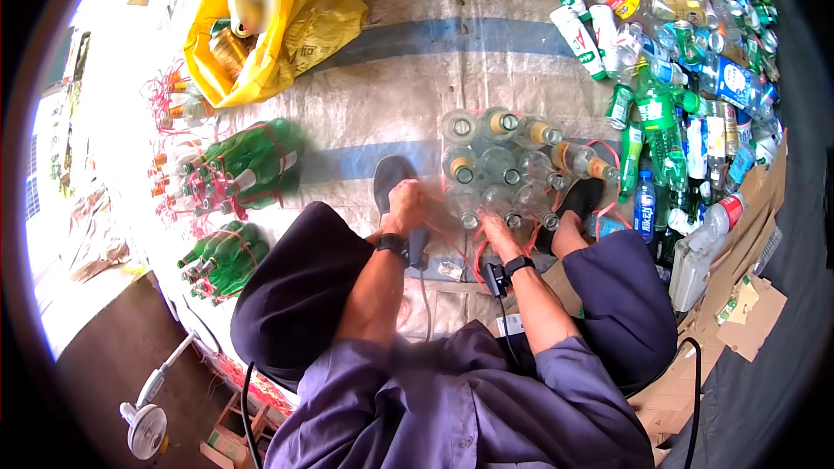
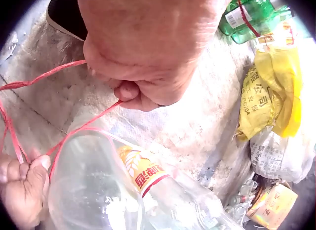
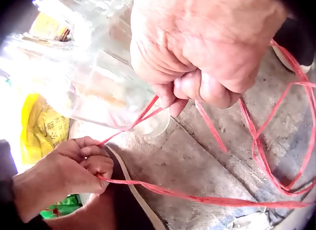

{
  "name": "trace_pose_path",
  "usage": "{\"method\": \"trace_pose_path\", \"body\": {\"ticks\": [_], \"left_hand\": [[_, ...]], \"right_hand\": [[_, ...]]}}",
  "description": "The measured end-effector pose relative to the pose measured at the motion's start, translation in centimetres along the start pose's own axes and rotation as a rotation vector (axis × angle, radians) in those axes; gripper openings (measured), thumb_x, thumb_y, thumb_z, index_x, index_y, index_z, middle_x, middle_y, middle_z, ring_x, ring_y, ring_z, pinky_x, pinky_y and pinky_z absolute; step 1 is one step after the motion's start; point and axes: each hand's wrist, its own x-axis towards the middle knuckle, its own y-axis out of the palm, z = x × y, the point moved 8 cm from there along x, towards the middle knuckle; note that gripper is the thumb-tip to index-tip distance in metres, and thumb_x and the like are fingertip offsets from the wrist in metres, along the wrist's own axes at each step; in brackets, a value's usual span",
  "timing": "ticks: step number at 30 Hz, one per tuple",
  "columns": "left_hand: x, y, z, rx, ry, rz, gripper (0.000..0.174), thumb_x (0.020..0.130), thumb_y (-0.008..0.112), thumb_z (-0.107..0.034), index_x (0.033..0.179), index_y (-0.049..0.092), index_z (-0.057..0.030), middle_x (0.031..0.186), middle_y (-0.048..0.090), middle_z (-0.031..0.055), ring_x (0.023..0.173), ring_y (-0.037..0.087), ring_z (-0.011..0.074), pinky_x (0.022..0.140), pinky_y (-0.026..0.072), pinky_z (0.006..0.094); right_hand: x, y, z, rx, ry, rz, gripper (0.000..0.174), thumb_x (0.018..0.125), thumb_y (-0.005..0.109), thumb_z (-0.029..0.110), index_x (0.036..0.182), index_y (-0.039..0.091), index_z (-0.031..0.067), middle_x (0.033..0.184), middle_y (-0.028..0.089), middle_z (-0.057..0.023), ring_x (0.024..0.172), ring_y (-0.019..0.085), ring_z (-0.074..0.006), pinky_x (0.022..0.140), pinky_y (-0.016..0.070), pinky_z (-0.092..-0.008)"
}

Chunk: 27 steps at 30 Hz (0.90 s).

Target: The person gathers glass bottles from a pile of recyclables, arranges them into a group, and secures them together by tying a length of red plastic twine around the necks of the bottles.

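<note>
Both hands work a red plastic string [image 3: 136,122] at the near side of a cluster of clear glass bottles [image 1: 498,165]. My left hand [image 1: 407,207] is a fist with the string running through its curled fingers. Close to the bottle bases, my right hand [image 1: 499,236] pinches the string between thumb and fingers, with a loose end and loops hanging below it in the right wrist view. A stretch of string runs taut between the two hands. More string passes around the bottles, several of them with orange-and-white labels. One clear bottle [image 2: 94,180] fills the left wrist view's lower part.
Bundles of green bottles [image 1: 252,165] tied with red string lie at the left. Behind them stands a yellow sack [image 1: 321,30] holding cans. Plastic bottles and cans pile up [image 1: 665,113] at the right beside cardboard [image 1: 695,365]. Shoes [image 1: 395,181] flank the glass bottles.
</note>
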Motion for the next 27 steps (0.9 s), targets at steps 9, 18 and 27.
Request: {"method": "trace_pose_path", "body": {"ticks": [9, 18, 27], "left_hand": [[-1.9, 1.4, 0.8, -0.890, -1.015, 0.085, 0.012, 0.089, 0.057, -0.016, 0.087, 0.065, -0.0082, 0.060, 0.045, -0.0071, 0.044, 0.034, 0.0028, 0.040, 0.0233, 0.0198], [-3.6, 3.6, 3.3, -0.499, -0.675, 0.290, 0.023, 0.087, 0.070, -0.025, 0.093, 0.072, -0.0028, 0.073, 0.062, -0.0046, 0.062, 0.052, 0.0055, 0.056, 0.0402, 0.0223], [-2.1, 3.0, -0.3, -0.124, -0.578, 0.460, 0.028, 0.084, 0.069, -0.033, 0.098, 0.074, -0.0090, 0.074, 0.067, 0.0008, 0.063, 0.062, 0.0108, 0.058, 0.0499, 0.0279]], "right_hand": [[1.7, -0.5, -0.3, -0.270, -0.108, -0.157, 0.045, 0.089, 0.058, 0.040, 0.115, 0.065, 0.0045, 0.104, 0.068, -0.0170, 0.097, 0.062, -0.0264, 0.083, 0.0459, -0.0405], [0.0, -0.4, 1.8, -0.319, -0.343, -0.204, 0.025, 0.080, 0.067, 0.028, 0.084, 0.076, 0.0055, 0.085, 0.071, -0.0116, 0.082, 0.066, -0.0213, 0.070, 0.0499, -0.0355], [3.0, -0.6, -1.9, -0.086, -0.214, -0.270, 0.018, 0.078, 0.073, 0.017, 0.082, 0.074, -0.0004, 0.081, 0.070, -0.0107, 0.073, 0.064, -0.0206, 0.068, 0.0484, -0.0364]]}}
